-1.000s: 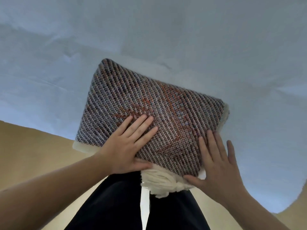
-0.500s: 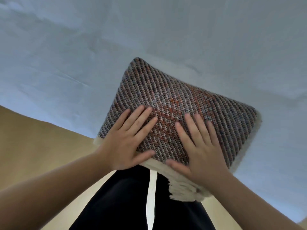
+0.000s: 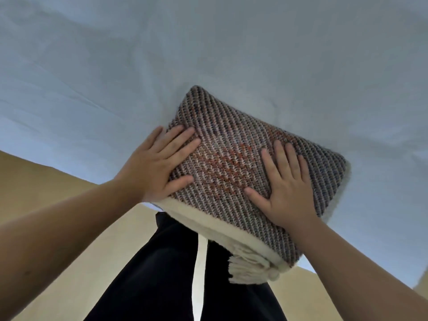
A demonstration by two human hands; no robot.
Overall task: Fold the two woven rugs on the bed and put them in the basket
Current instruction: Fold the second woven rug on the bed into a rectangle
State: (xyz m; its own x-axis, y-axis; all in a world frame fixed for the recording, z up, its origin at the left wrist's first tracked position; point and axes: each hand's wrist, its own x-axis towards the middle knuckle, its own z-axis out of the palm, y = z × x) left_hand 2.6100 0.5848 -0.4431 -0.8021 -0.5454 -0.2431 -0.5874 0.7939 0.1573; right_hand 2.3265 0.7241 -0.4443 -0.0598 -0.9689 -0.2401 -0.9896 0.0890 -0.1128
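Head view looks down on a wide pale blue-white bed sheet (image 3: 208,66), lightly creased, filling the far and middle part of the scene; its near edge runs diagonally from the left side down toward the lower right. Below that edge lies a smooth tan floor (image 3: 58,228), and the person's black trousers (image 3: 157,274) stand at the near centre, partly hidden behind the rug's hanging fringe. On the sheet at its near edge sits the folded woven rug in grey, brown and rust-orange diagonal ribs (image 3: 231,144), turned corner-on so one corner points far and another overhangs the bed edge. A cream border runs along its near side, ending in a bunch of cream tassels (image 3: 250,267) that dangles in front of the trousers. No second rug or basket is in view. The left hand (image 3: 159,165) lies flat on the rug's left corner, fingers spread and extended, thumb on the weave, holding nothing. The right hand (image 3: 287,188) presses palm-down on the rug's right half, fingers straight and slightly fanned, thumb pointing left, likewise gripping nothing. Both bare forearms reach in from the near corners.
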